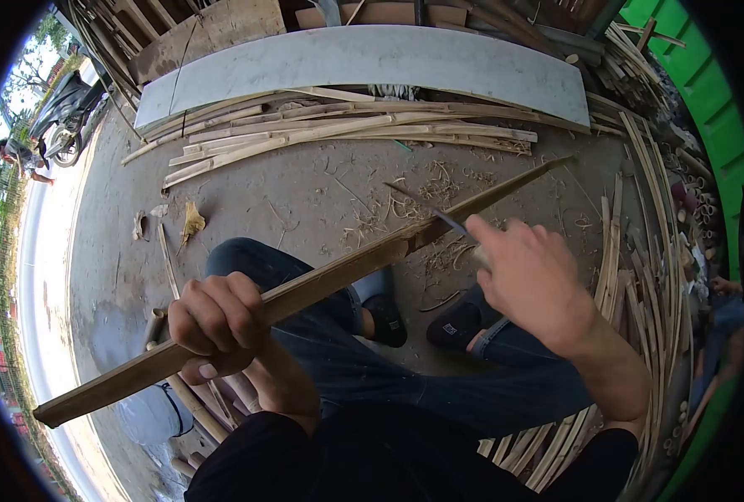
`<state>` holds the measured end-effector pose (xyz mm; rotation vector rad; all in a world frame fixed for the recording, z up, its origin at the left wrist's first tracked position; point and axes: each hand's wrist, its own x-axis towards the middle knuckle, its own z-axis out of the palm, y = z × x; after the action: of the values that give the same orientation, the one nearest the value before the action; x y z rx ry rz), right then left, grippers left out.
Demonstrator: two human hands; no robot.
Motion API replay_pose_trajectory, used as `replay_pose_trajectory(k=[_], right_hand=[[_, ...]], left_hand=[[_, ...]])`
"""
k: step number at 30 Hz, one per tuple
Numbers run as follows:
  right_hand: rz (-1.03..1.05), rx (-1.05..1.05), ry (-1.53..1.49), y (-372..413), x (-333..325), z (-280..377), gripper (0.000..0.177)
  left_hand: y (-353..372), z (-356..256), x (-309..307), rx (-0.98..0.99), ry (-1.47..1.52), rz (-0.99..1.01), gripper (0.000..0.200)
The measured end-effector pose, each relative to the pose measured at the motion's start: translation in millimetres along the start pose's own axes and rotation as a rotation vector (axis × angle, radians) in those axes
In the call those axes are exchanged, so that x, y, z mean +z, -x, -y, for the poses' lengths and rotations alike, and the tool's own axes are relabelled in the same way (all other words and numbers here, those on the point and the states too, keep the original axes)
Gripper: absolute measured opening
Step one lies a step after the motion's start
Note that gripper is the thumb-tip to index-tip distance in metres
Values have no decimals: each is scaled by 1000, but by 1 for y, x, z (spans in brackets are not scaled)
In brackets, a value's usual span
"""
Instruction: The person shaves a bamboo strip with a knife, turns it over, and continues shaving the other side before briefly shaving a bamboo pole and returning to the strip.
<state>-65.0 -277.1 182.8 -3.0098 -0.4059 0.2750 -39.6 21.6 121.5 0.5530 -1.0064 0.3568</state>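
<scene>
A long split bamboo strip (330, 289) slants across my lap, its near end low at the left and its thin tip up at the right. My left hand (220, 321) is wrapped round it towards the near end. In my right hand (533, 280) is a knife (439, 215), the index finger stretched along its back. The dark blade crosses the strip just beyond a bamboo node and points up and left. Most of the knife's handle is hidden in my fingers.
Curled shavings (426, 197) litter the concrete floor (305, 188) ahead of my feet. Bamboo strips (355, 130) lie in a row before a pale curved board (372, 63). More strips (631, 309) are stacked at my right, near a green metal wall (690, 92). A dry leaf (192, 221) lies left.
</scene>
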Motion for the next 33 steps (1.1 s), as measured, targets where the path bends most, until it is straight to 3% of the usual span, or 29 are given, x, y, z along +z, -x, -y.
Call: replay_pose_trajectory(k=[3, 5, 7, 8, 9, 10, 12, 13, 15, 16, 18, 20, 22, 24, 25, 27, 29, 31, 33], right_hand=[[-94, -299, -78, 14, -8, 50, 18], [-110, -274, -90, 1, -5, 38, 19], [-76, -38, 18, -21, 14, -7, 25], [48, 117, 0, -35, 24, -39, 33], [-59, 166, -74, -46, 56, -85, 39], [-221, 216, -286, -56, 92, -130, 39], [-191, 605, -1046, -72, 139, -179, 34], [-194, 598, -1044, -85, 165, -193, 34], [-459, 649, -1974, -98, 213, -207, 30], [-529, 549, -2203, -107, 217, -197, 29], [-645, 459, -2379, -131, 223, -176, 34], [-758, 141, -2496, -153, 205, -146, 39], [-790, 91, -2641, -182, 201, -139, 24], [-699, 71, -2626, -218, 207, -143, 22], [-698, 237, -2668, -231, 206, -143, 23], [-780, 411, -2647, -249, 200, -142, 31], [-840, 533, -2625, -259, 200, -140, 35], [-874, 681, -2649, -253, 194, -133, 35], [-833, 701, -2650, -251, 206, -135, 44]], left_hand=[[0, -2, 0, -16, -25, -14, 33], [-2, -2, -4, -3, -97, -96, 34], [-1, -3, -20, -13, -126, -55, 28], [-3, 1, -25, 8, -304, -171, 22], [-4, 6, -32, 29, -480, -293, 20], [-1, 6, -48, -30, -478, -382, 26], [7, 0, -81, -170, -431, -592, 45], [8, 1, -101, -161, -563, -582, 43], [3, -1, -111, -345, -577, -685, 42], [0, 1, -114, -361, -577, -665, 42], [-4, 9, -119, -444, -510, -772, 42], [-7, 17, -135, -480, -468, -764, 43], [-13, 27, -138, -503, -490, -883, 42], [-19, 30, -135, -523, -460, -939, 45], [-16, 40, -128, -521, -436, -1010, 47], [4, 54, -106, -361, -954, -1278, 49], [40, 72, -59, -173, -781, -1223, 52], [65, 89, 20, -456, -118, -635, 54], [53, 117, 68, -722, 882, -506, 63]])
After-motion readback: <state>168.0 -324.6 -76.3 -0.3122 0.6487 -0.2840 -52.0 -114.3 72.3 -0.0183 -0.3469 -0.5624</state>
